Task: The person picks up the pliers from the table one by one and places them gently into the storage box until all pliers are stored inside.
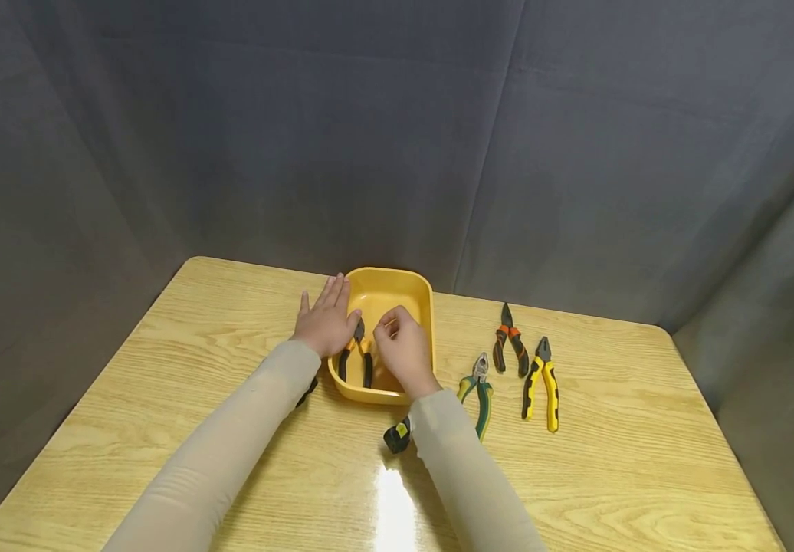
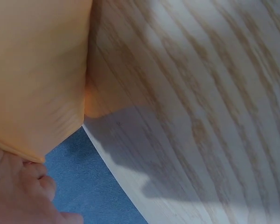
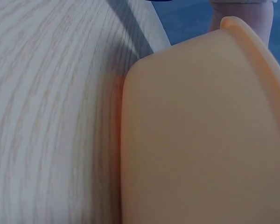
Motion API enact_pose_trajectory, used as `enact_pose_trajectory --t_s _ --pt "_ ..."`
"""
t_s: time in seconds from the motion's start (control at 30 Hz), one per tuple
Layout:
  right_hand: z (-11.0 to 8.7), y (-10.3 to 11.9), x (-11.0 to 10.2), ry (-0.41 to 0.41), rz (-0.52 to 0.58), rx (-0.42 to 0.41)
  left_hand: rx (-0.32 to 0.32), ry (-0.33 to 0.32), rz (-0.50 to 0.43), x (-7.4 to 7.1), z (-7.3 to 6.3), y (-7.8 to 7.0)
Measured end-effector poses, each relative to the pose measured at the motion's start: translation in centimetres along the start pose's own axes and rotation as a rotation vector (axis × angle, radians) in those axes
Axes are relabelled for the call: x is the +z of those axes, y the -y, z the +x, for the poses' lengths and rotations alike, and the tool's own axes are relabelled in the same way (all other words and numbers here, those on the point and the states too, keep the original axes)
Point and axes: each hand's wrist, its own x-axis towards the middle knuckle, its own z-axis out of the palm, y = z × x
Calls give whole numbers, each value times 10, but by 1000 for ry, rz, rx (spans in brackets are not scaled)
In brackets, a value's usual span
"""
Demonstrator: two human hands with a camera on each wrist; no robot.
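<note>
Fingers are lying straight, left hand (image 1: 325,325); sitting curled, right hand (image 1: 405,349), hold unclear;
leaning hard could be tipping the tray (image 1: 388,287).

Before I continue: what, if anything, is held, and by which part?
Left hand rests on the rim of the tray, no hold visible. Right hand curls over the tray; whether it holds anything can't be told.

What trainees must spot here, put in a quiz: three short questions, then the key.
1. How many pairs of pliers can be seen on the table outside the yellow tray?
2. True or false: in the head view, the left hand touches the tray's left rim.
3. Handle colours of the rightmost pliers? A green, B yellow and black, C orange and black.

Key: 1. Three. 2. True. 3. B.
</note>
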Motion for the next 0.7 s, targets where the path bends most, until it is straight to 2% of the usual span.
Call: enact_pose_trajectory --t_s 0.3,0.47,0.7 --pt "-2 0 -1 -105 35 -78 -3 0 -12 2 1 1" --pt "-3 0 -2 -156 54 -67 -1 1 -16 1 1 0" --pt "-5 1 -4 -228 150 -60 6 -9 -27 1 0 0"
